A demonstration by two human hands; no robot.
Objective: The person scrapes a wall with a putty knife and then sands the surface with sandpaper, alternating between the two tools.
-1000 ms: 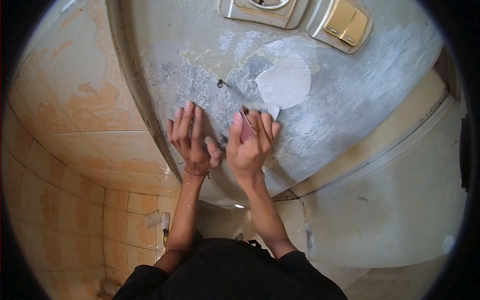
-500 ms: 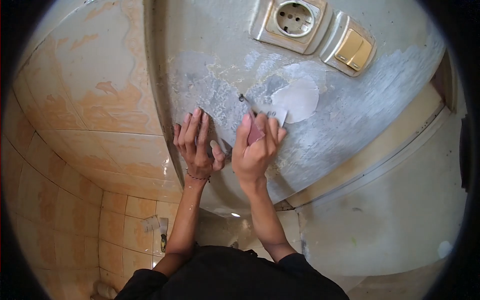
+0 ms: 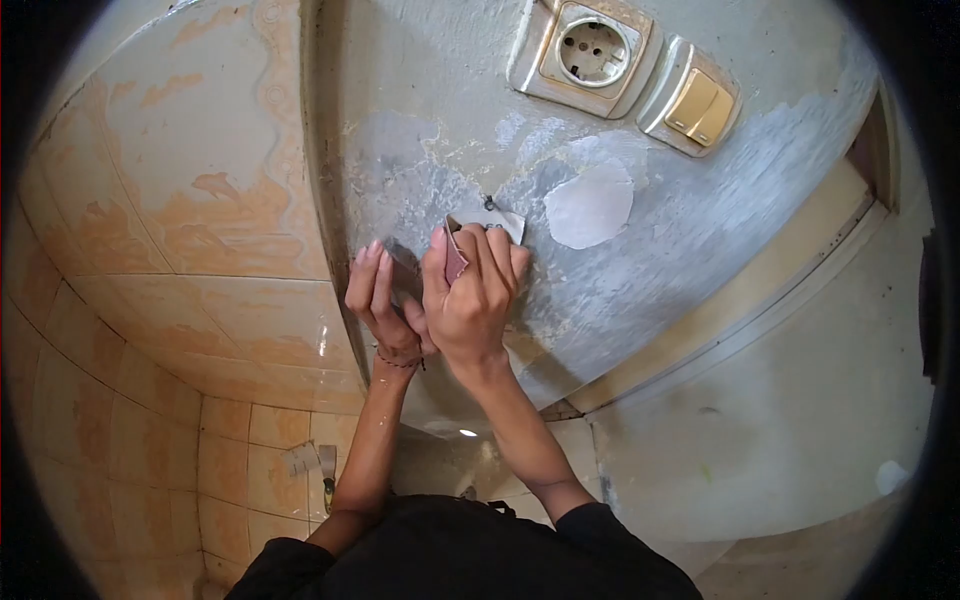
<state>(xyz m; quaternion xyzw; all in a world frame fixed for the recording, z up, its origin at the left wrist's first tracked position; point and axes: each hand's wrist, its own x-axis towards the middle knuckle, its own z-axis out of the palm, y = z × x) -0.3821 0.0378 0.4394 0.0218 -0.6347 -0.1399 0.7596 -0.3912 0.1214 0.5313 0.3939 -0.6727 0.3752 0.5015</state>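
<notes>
A folded piece of sandpaper [image 3: 509,222], reddish-brown on one face and pale with print on the other, is gripped in my right hand [image 3: 474,300] against the worn grey wall [image 3: 400,150]. My left hand [image 3: 382,305] is beside it, near the tiled corner, its fingers stretched upward and holding nothing. Part of its thumb side lies behind my right hand. Just above the sandpaper a small dark screw or hook [image 3: 489,203] sticks out of the wall. To the right is a smooth whitish patch [image 3: 590,206] amid flaking paint.
A power socket [image 3: 594,52] and a double light switch [image 3: 698,107] sit higher on the wall. Orange-patterned tiles [image 3: 220,220] cover the left side. Below, a scraper [image 3: 328,478] lies by a pale scrap [image 3: 300,458]. A wooden frame [image 3: 735,300] runs along the right.
My right hand has slid left with the sandpaper, away from the whitish patch and closer to my left hand. My left hand has dropped slightly, its fingers now closer together.
</notes>
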